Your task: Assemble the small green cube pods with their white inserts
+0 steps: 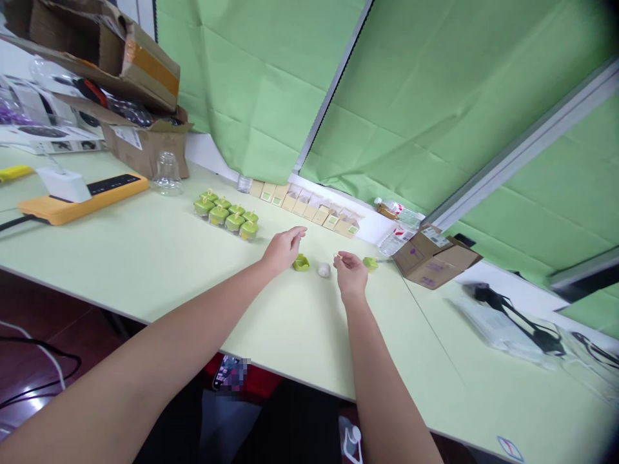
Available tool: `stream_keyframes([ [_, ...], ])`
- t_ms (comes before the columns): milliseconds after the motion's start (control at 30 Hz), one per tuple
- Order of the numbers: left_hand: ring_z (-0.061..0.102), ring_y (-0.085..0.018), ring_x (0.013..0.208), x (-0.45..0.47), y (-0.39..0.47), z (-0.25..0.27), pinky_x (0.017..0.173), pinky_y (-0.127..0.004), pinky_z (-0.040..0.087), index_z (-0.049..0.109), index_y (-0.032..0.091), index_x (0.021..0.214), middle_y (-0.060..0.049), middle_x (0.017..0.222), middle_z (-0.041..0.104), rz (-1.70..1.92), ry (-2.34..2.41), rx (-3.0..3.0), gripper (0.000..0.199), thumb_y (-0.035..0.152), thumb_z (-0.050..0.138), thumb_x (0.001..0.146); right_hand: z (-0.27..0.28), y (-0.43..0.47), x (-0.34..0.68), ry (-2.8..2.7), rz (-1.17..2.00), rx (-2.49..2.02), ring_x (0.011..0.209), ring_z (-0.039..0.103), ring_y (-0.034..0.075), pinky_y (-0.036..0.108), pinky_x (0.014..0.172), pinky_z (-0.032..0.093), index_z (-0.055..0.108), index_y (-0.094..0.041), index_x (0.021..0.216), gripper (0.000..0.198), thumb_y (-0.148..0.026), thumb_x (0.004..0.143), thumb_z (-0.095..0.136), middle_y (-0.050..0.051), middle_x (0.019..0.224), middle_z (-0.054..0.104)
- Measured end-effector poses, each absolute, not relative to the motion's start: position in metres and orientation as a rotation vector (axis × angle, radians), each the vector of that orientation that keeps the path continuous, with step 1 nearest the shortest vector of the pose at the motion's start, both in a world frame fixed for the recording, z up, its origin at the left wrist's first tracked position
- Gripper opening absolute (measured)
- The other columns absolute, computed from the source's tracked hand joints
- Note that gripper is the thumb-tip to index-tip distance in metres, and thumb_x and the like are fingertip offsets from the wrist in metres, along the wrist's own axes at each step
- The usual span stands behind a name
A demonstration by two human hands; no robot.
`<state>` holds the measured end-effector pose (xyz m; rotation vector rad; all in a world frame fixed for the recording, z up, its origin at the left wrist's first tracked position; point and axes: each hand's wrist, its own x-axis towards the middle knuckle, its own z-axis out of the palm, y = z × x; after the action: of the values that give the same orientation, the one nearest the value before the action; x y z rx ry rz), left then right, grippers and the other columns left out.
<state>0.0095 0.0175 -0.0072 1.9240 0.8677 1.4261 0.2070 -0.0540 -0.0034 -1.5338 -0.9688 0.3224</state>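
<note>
While the right hand [351, 274] pinches a small pale piece [337, 256] between thumb and fingertips, its grip closed down to that narrow thing, the left hand [283, 251] is held over the bench [290, 316] with its grip loosely open, fingers stretched forward and thumb slightly apart. The pale piece sits at the very tips of the right grip, on the side facing the left hand; its exact shape is too small to make out.

Between the two hands, a whitish round piece [324, 270] rests on the bench, just left of the right grip and apart from it. An open green cup [300, 262] lies just beside the left hand, below its fingertips; whether they touch I cannot tell. Another green piece [371, 263] stands close to the right hand on its outer side.

Well to the left of these, green-topped containers [226, 216] stand grouped in two rows. Beyond the hands, small cardboard boxes [309, 205] line the wall, and a larger carton [432, 258] stands to the right.
</note>
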Motion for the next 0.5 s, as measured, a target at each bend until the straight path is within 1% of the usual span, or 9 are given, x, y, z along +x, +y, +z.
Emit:
stream_keyframes([
  [100,0.071,-0.016,0.098,0.009,0.017,-0.009,0.092,-0.028,0.055,0.066,0.02,0.122,-0.006,0.107,0.076,1.386,0.875,1.924,0.037,0.015,0.042,0.094,-0.003,-0.056,0.202,-0.948,0.362,-1.485,0.071,0.066,0.016,0.031,0.071,0.056,0.066,-0.018,0.094,0.032,-0.04,0.071,0.07,0.002,0.079,0.068],
  [233,0.07,-0.016,0.101,0.01,0.018,-0.01,0.097,-0.029,0.053,0.07,0.019,0.116,-0.005,0.111,0.075,1.369,0.886,1.998,0.037,0.011,0.044,0.091,0.002,-0.054,0.196,-0.928,0.396,-1.489,0.067,0.066,0.015,0.027,0.06,0.054,0.063,-0.018,0.092,0.028,-0.04,0.075,0.067,0.003,0.081,0.07],
  [300,0.07,-0.017,0.101,0.01,0.017,-0.01,0.097,-0.029,0.053,0.071,0.02,0.115,-0.004,0.112,0.075,1.359,0.9,2.032,0.038,0.011,0.044,0.09,0.016,-0.056,0.192,-0.906,0.395,-1.479,0.064,0.065,0.014,0.024,0.055,0.051,0.061,-0.018,0.09,0.027,-0.042,0.077,0.066,0.002,0.081,0.068],
  [367,0.07,-0.017,0.1,0.01,0.016,-0.009,0.097,-0.03,0.053,0.071,0.021,0.116,-0.004,0.113,0.074,1.351,0.914,2.055,0.039,0.011,0.044,0.089,0.037,-0.071,0.179,-0.892,0.459,-1.417,0.059,0.063,0.012,0.023,0.051,0.048,0.059,-0.019,0.088,0.027,-0.044,0.08,0.064,-0.001,0.074,0.064],
  [400,0.07,-0.018,0.1,0.009,0.016,-0.009,0.096,-0.031,0.053,0.071,0.021,0.116,-0.004,0.113,0.074,1.346,0.918,2.06,0.039,0.012,0.044,0.089,0.048,-0.085,0.167,-0.927,0.56,-1.353,0.056,0.061,0.012,0.022,0.049,0.046,0.058,-0.02,0.087,0.027,-0.045,0.082,0.063,-0.003,0.068,0.06],
  [433,0.07,-0.018,0.1,0.01,0.015,-0.009,0.096,-0.031,0.053,0.071,0.021,0.117,-0.004,0.113,0.074,1.34,0.921,2.064,0.039,0.012,0.044,0.09,0.056,-0.103,0.152,-1.036,0.729,-1.268,0.054,0.06,0.011,0.021,0.048,0.044,0.057,-0.02,0.088,0.027,-0.047,0.084,0.06,-0.005,0.063,0.058],
  [500,0.069,-0.018,0.1,0.01,0.015,-0.008,0.096,-0.031,0.053,0.071,0.021,0.117,-0.004,0.113,0.074,1.325,0.921,2.067,0.039,0.013,0.044,0.09,0.057,-0.145,0.113,-1.401,1.247,-1.158,0.055,0.063,0.012,0.021,0.05,0.047,0.059,-0.02,0.092,0.031,-0.05,0.091,0.053,-0.003,0.062,0.062],
])
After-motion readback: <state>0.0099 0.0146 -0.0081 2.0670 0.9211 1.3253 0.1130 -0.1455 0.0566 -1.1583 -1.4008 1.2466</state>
